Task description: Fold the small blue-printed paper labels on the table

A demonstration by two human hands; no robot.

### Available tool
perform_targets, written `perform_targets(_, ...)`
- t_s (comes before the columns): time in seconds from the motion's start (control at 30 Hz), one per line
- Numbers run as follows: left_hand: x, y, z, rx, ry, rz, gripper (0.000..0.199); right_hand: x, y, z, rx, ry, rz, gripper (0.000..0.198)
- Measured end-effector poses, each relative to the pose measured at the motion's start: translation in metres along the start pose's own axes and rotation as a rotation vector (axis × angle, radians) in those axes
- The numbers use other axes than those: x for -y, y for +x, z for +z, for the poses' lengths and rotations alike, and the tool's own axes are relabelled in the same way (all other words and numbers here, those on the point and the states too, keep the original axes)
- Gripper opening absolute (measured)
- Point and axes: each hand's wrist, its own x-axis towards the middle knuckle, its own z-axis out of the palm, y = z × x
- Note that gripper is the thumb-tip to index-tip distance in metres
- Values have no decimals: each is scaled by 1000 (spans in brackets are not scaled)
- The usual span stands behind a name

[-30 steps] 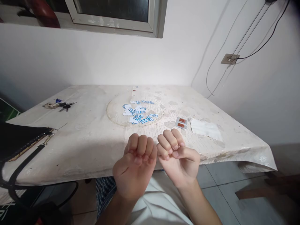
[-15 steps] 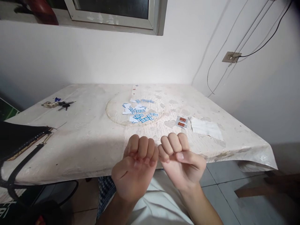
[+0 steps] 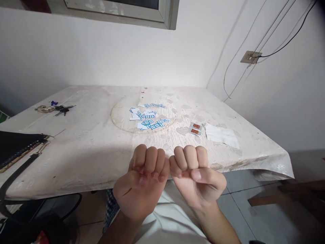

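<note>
My left hand (image 3: 144, 179) is curled into a fist, palm side up, in front of the table's near edge. Beside it my right hand (image 3: 196, 176) is also closed, its thumb lying across the bent fingers. The little-finger sides of both fists touch or nearly touch. No object shows in either hand. Beyond them on the table lie several white paper pieces with blue lines (image 3: 148, 124), loosely piled. To their right are a silver blister pack with reddish-brown contents (image 3: 195, 128) and a white cloth or tissue (image 3: 221, 136).
A pale patterned plastic cover (image 3: 88, 135) lies over the table. Keys (image 3: 63, 109) sit at the left, near a small blue item (image 3: 54, 103). A black bag (image 3: 20, 145) with a strap is at the left edge. Cables run from a wall socket (image 3: 251, 57).
The view has tilted down slightly and shifted, so the table sits higher in the picture. Both fists stay closed and side by side, now a little nearer the camera.
</note>
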Motion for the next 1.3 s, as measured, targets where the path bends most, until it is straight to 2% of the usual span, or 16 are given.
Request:
perform_targets(0.23,-1,1,-4,12,7,1,30,0,0,-1,7,-16,6,34)
perform_targets(0.33,-1,0,-4,23,74,17,30,-1,0,-2,-6,-37,6,34)
perform_targets(0.4,-1,-1,-1,35,235,57,26,-1,0,-1,-15,-62,0,34)
perform_targets(0.5,0,-6,6,10,729,181,14,0,-3,1,-18,-155,-5,33)
perform_targets(0.57,1,-10,11,-1,1041,230,16,2,-6,2,-26,-248,4,30)
perform_targets(0.63,0,-13,16,21,1186,218,19,5,-8,4,-32,-301,17,26)
perform_targets(0.97,-3,-9,19,48,1187,149,15,10,-13,5,-48,-338,14,19)
perform_targets(1.3,-2,-7,17,18,1137,119,17,8,-12,7,-110,-398,7,19)
